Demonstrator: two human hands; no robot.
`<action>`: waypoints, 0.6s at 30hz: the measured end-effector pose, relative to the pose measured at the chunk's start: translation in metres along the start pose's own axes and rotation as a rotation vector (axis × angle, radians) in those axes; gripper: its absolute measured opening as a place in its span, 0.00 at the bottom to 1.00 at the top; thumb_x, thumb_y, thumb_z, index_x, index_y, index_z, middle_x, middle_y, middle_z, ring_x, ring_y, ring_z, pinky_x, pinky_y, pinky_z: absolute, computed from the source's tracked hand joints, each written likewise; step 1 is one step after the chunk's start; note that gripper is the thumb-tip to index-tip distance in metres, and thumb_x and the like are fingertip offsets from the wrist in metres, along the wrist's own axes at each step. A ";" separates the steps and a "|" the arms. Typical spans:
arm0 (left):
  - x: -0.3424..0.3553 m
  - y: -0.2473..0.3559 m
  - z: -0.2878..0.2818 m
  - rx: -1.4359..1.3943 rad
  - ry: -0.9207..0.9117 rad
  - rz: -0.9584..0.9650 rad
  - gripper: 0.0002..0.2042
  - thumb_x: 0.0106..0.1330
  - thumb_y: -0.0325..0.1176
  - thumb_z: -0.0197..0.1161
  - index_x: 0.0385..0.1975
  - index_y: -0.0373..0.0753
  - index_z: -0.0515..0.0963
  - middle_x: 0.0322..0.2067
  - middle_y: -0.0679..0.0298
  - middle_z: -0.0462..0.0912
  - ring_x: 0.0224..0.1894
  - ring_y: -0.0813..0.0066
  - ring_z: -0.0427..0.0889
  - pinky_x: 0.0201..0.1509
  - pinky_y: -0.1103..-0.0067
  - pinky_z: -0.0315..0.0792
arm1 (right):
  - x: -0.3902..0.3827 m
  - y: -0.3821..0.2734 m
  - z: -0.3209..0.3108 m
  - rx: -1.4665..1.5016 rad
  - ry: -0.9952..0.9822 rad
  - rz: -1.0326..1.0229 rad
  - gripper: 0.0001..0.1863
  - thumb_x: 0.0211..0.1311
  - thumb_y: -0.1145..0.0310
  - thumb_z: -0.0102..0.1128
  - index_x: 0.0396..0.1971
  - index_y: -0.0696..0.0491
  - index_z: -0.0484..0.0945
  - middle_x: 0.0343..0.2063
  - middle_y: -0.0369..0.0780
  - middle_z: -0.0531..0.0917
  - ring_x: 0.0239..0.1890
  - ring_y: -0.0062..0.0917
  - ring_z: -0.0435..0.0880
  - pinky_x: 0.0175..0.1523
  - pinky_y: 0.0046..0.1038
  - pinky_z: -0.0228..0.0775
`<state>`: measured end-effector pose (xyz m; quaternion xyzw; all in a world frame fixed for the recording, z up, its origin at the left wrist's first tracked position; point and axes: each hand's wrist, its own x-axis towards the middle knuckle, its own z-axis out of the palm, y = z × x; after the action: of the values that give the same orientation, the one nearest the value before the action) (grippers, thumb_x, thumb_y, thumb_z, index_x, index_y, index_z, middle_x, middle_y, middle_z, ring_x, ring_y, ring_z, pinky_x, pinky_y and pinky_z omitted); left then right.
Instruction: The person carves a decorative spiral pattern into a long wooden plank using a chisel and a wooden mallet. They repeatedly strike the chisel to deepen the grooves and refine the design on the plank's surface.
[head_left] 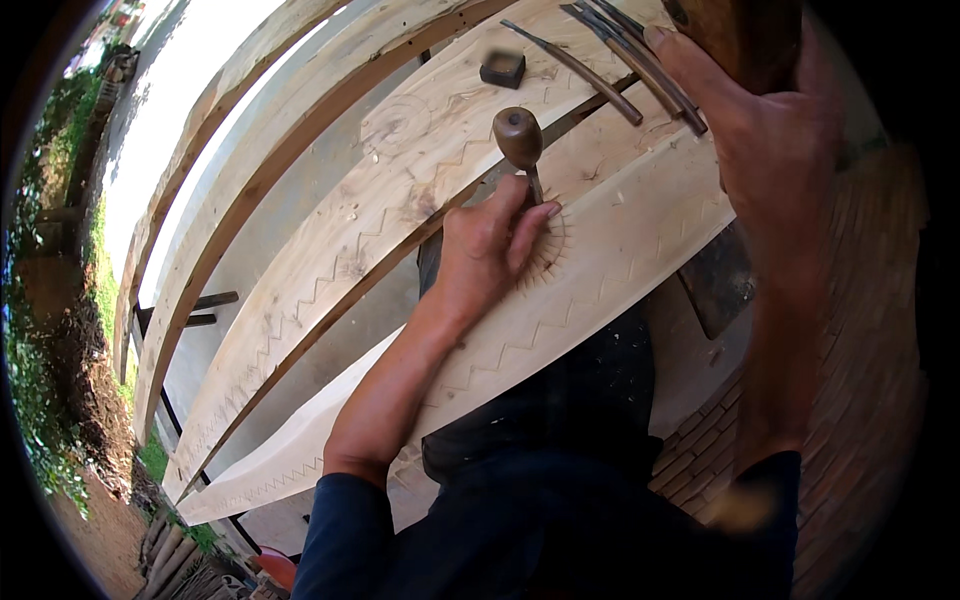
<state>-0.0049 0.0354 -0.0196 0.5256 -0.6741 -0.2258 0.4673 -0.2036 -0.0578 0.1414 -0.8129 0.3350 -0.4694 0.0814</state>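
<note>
My left hand [482,245] is closed around the shank of a carving chisel [518,138]. The chisel's rounded wooden handle points up, and its cutting end is hidden by my fingers. Under it lies a long pale wooden board [640,215] with a ring of short radiating cuts [553,250] beside my fingers and a zigzag line along its near edge. At the upper right my right hand [745,130] grips a dark wooden mallet [745,45], held apart from the chisel handle.
Several loose chisels [645,75] lie at the far end of the boards, near a small dark block [502,68]. A second zigzag-carved board [330,265] runs alongside across a gap. Curved beams [240,190] stand further left. Brick paving [850,350] shows at right.
</note>
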 end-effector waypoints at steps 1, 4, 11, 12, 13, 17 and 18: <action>0.000 0.001 -0.001 0.018 -0.006 -0.012 0.12 0.74 0.32 0.76 0.39 0.37 0.76 0.22 0.51 0.80 0.24 0.44 0.83 0.29 0.63 0.77 | -0.006 -0.001 -0.001 -0.241 -0.088 -0.111 0.33 0.59 0.81 0.75 0.66 0.43 0.86 0.49 0.40 0.93 0.48 0.34 0.94 0.54 0.33 0.87; 0.000 0.002 -0.004 0.038 -0.012 -0.011 0.11 0.75 0.32 0.75 0.38 0.36 0.77 0.23 0.51 0.81 0.24 0.47 0.83 0.29 0.64 0.77 | -0.019 -0.009 0.005 -0.486 -0.198 -0.094 0.40 0.51 0.85 0.75 0.66 0.39 0.86 0.46 0.37 0.91 0.45 0.38 0.91 0.50 0.34 0.85; -0.008 -0.022 -0.001 -0.653 0.126 -0.352 0.08 0.84 0.31 0.65 0.45 0.32 0.78 0.34 0.58 0.91 0.35 0.76 0.89 0.40 0.79 0.84 | -0.055 -0.007 0.002 -0.047 -0.066 0.351 0.31 0.61 0.77 0.81 0.65 0.60 0.82 0.50 0.42 0.93 0.50 0.24 0.92 0.58 0.29 0.83; -0.005 -0.017 -0.006 -0.731 0.105 -0.417 0.08 0.86 0.31 0.63 0.48 0.32 0.78 0.38 0.58 0.91 0.39 0.77 0.90 0.44 0.81 0.85 | -0.063 -0.005 0.002 -0.020 -0.087 0.465 0.31 0.62 0.75 0.83 0.64 0.63 0.82 0.50 0.43 0.93 0.50 0.22 0.91 0.58 0.28 0.83; -0.005 -0.016 -0.008 -0.670 0.102 -0.391 0.08 0.86 0.30 0.63 0.49 0.31 0.78 0.37 0.59 0.91 0.39 0.78 0.90 0.44 0.81 0.85 | -0.072 -0.001 0.005 -0.016 -0.082 0.476 0.30 0.60 0.75 0.83 0.62 0.65 0.82 0.47 0.42 0.93 0.48 0.22 0.90 0.57 0.28 0.82; -0.008 -0.021 -0.006 -0.624 -0.024 -0.352 0.08 0.86 0.30 0.63 0.50 0.30 0.78 0.37 0.59 0.91 0.40 0.79 0.89 0.45 0.80 0.85 | -0.091 0.009 0.006 -0.002 -0.127 0.606 0.38 0.57 0.75 0.85 0.68 0.64 0.79 0.54 0.51 0.92 0.57 0.33 0.93 0.65 0.34 0.83; -0.007 -0.021 -0.006 -0.623 -0.029 -0.350 0.08 0.86 0.30 0.63 0.50 0.30 0.78 0.37 0.60 0.91 0.40 0.79 0.89 0.45 0.81 0.86 | -0.093 0.011 0.006 0.005 -0.129 0.617 0.38 0.57 0.75 0.85 0.68 0.65 0.80 0.54 0.51 0.92 0.56 0.33 0.93 0.65 0.34 0.83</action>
<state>0.0112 0.0359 -0.0360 0.4622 -0.4790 -0.5046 0.5498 -0.2345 -0.0096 0.0675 -0.7009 0.5589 -0.3705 0.2430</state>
